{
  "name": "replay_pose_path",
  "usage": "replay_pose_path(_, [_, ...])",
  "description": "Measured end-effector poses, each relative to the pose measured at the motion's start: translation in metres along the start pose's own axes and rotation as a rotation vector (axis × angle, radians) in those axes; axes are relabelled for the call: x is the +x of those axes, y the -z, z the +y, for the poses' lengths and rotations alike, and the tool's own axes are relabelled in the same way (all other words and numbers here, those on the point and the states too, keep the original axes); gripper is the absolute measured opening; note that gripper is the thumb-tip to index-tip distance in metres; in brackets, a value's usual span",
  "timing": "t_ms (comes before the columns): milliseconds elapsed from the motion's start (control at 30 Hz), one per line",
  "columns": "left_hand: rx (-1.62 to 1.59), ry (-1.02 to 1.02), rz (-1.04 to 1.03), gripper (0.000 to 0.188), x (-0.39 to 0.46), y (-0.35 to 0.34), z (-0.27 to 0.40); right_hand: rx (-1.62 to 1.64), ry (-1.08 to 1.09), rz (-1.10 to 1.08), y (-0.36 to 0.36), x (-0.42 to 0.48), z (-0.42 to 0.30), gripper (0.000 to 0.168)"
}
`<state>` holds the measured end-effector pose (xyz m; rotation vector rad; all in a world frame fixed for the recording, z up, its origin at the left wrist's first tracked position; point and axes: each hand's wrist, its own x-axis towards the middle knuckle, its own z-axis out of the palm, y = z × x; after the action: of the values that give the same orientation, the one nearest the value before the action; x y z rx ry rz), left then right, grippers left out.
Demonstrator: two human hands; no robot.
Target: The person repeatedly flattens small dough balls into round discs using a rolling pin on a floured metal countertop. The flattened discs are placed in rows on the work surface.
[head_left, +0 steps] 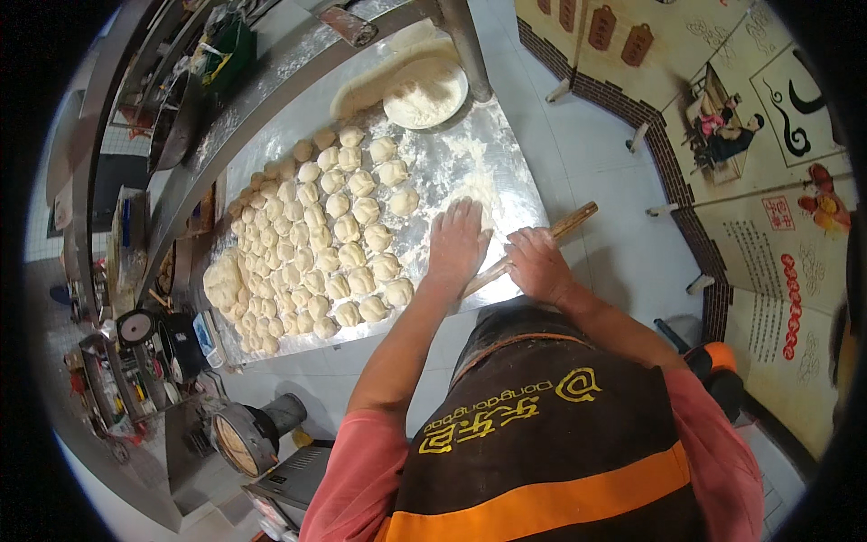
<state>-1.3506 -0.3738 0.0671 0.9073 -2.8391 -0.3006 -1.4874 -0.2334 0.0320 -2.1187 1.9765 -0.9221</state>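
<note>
My left hand [459, 238] lies palm down on the floury right part of the metal table [501, 156], its fingers stretched forward and its thumb out to the side. Whatever may be under the palm is hidden. Close beside it, my right hand [540, 265] is closed over a wooden rolling pin [574, 220], which lies slantwise across the near right corner. One end of the pin sticks out past the table edge. To the left of my hands sit many small dough pieces [351, 256] in rows, with a single piece [404, 201] nearest my left fingertips.
A white bowl of flour [423, 101] stands at the far end. A large dough lump [223, 279] lies at the left end. A metal shelf [271, 81] runs above the table's far side, joined to a post [467, 51]. Decorated panels [718, 135] stand to the right.
</note>
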Motion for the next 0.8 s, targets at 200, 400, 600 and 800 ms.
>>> replay_pose_path(200, [0.065, 0.053, 0.057, 0.058, -0.013, -0.029, -0.002, -0.036, 0.072, 0.013, 0.007, -0.003, 0.001, 0.033])
replay_pose_path(400, [0.096, 0.161, 0.112, 0.059, 0.007, -0.031, 0.01, -0.066, 0.053, -0.041, 0.005, -0.004, 0.004, 0.032])
replay_pose_path(600, [-0.586, 0.396, 0.209, 0.047, 0.006, -0.011, -0.014, -0.099, 0.034, -0.087, 0.009, 0.0, -0.001, 0.033])
replay_pose_path(800, [-0.339, 0.541, -0.077, 0.022, -0.005, 0.013, -0.025, -0.094, 0.031, -0.088, 0.008, 0.0, -0.003, 0.033])
